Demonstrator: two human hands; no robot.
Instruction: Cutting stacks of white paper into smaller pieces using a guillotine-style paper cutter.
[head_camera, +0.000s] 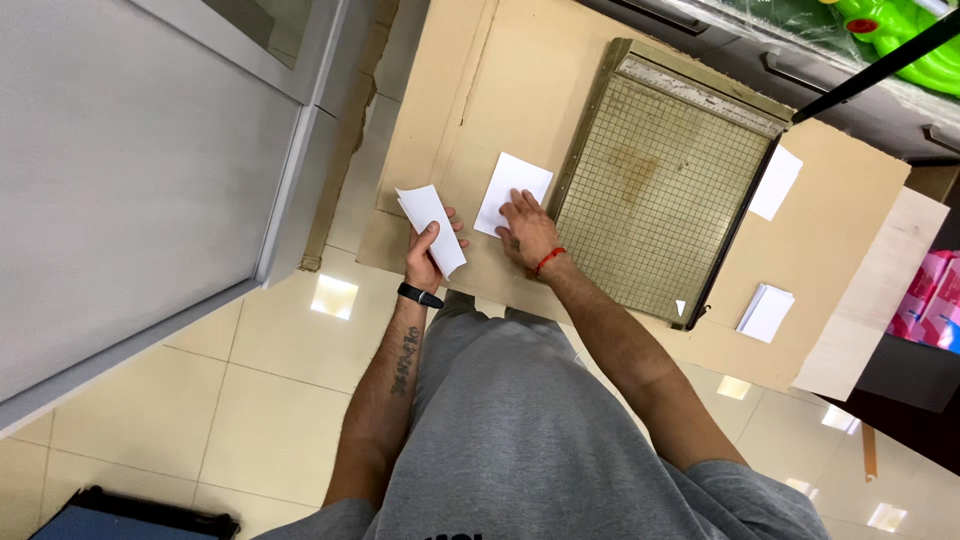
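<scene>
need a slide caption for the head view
Left hand holds white cards; right hand presses paper beside a paper cutter.

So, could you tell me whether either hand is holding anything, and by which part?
The left hand holds a small stack of white cards by its lower end. The right hand only rests flat on a white sheet.

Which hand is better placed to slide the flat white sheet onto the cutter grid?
Probably the right hand: it already rests on the white sheet beside the paper cutter. The left hand holds a paper stack.
</scene>
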